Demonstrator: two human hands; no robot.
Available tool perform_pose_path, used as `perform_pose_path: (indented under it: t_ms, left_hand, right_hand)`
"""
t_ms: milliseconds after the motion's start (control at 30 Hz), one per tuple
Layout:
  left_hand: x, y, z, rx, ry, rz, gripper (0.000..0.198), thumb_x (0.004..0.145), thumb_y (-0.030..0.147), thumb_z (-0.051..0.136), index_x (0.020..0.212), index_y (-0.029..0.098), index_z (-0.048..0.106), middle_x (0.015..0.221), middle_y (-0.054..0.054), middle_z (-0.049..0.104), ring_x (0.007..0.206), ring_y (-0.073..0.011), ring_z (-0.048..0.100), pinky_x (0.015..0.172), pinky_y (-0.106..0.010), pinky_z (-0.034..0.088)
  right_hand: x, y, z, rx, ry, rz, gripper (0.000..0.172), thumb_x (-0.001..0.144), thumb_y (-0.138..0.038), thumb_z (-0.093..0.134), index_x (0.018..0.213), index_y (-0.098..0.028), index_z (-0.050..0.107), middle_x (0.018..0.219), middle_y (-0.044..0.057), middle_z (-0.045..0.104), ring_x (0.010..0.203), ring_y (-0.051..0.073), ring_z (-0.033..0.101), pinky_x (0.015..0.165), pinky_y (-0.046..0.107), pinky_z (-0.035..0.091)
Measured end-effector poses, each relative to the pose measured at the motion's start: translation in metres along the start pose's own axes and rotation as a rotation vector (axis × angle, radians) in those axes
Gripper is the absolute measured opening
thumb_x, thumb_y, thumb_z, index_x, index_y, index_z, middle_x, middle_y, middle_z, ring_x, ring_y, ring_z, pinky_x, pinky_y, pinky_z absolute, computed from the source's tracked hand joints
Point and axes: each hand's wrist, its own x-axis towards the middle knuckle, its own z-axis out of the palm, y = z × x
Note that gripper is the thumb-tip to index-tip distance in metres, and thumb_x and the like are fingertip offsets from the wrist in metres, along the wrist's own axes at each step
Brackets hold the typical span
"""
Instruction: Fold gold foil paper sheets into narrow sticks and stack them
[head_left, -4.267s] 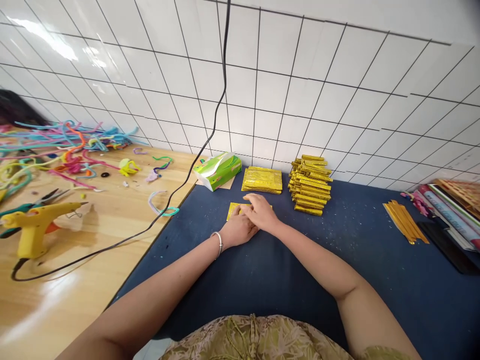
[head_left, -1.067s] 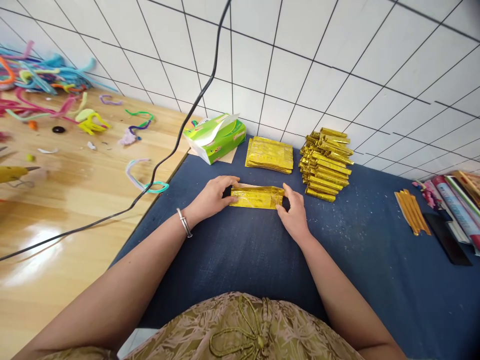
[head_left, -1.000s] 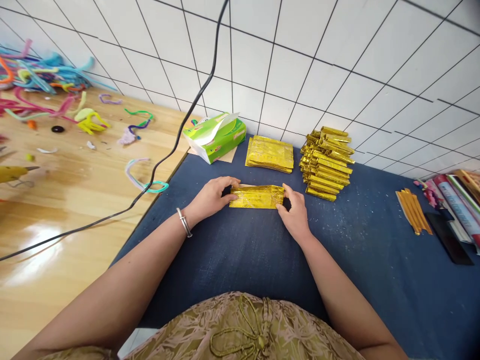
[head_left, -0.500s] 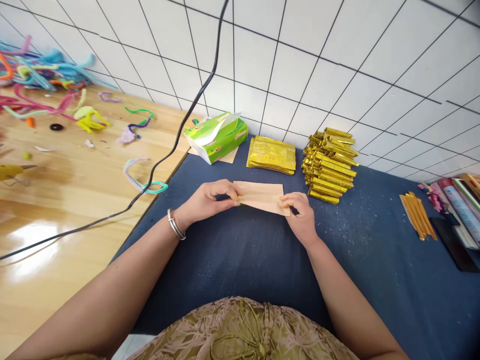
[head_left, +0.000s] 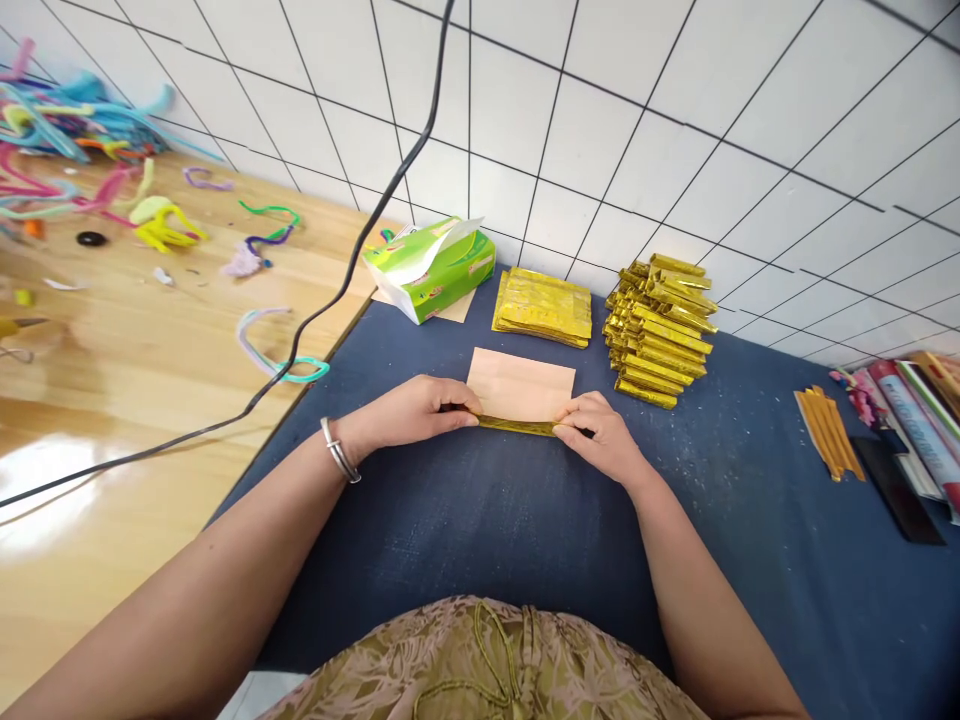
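Observation:
A sheet of gold foil paper (head_left: 523, 385) lies on the dark blue cloth, its plain peach side up. Its near edge is turned up into a narrow strip that shows gold. My left hand (head_left: 427, 408) pinches the left end of this strip between thumb and fingers. At the right end, my right hand (head_left: 600, 430) pinches the same strip. Behind the sheet rests a flat stack of gold paper (head_left: 543, 306). To its right is a pile of narrow folded gold strips (head_left: 660, 330).
A green tissue pack (head_left: 442, 270) stands against the tiled wall. A black cable (head_left: 352, 270) crosses the left side. Colourful pipe cleaners (head_left: 82, 120) litter the wooden table. On the right are orange-brown strips (head_left: 829, 432), a black flat object (head_left: 896, 490) and books (head_left: 919, 420).
The near edge of the sheet has been folded up, so a gold strip now shows. More of the peach side is visible behind it. Both hands have shifted slightly down and outward.

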Motion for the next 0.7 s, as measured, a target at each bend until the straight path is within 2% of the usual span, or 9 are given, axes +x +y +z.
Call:
perform_pose_path:
  t_ms: [167, 333, 533, 700]
  left_hand:
    - [0.004, 0.004, 0.01, 0.148, 0.116, -0.113, 0.025, 0.089, 0.034, 0.042, 0.093, 0.02, 0.062, 0.087, -0.001, 0.064, 0.078, -0.0146, 0.06, 0.072, -0.023, 0.044]
    - [0.007, 0.007, 0.018, 0.301, 0.196, -0.193, 0.02, 0.09, 0.031, 0.042, 0.09, 0.018, 0.057, 0.088, -0.003, 0.06, 0.081, -0.016, 0.058, 0.073, -0.025, 0.044]
    - [0.01, 0.011, 0.023, 0.472, 0.211, -0.259, 0.019, 0.09, 0.034, 0.042, 0.09, 0.018, 0.053, 0.092, -0.004, 0.059, 0.079, -0.0164, 0.059, 0.068, -0.025, 0.043]
    - [0.012, 0.012, 0.028, 0.621, 0.195, -0.266, 0.023, 0.092, 0.036, 0.038, 0.091, 0.017, 0.051, 0.092, -0.005, 0.057, 0.071, -0.0159, 0.058, 0.061, -0.026, 0.041]
  right_hand:
    - [0.001, -0.006, 0.012, -0.13, 0.083, 0.132, 0.024, 0.087, -0.03, 0.051, 0.065, -0.021, 0.058, 0.075, 0.001, 0.06, 0.075, 0.016, 0.052, 0.073, 0.031, 0.039]
    - [0.003, -0.01, 0.018, -0.25, 0.129, 0.225, 0.023, 0.084, -0.03, 0.053, 0.064, -0.02, 0.05, 0.073, 0.001, 0.055, 0.075, 0.016, 0.049, 0.071, 0.028, 0.037]
    - [0.004, -0.011, 0.021, -0.328, 0.141, 0.309, 0.027, 0.085, -0.035, 0.051, 0.063, -0.02, 0.044, 0.074, 0.001, 0.052, 0.07, 0.014, 0.049, 0.064, 0.024, 0.036]
    - [0.004, -0.011, 0.023, -0.401, 0.135, 0.351, 0.027, 0.085, -0.037, 0.05, 0.065, -0.02, 0.045, 0.073, -0.001, 0.052, 0.066, 0.012, 0.048, 0.06, 0.024, 0.032]
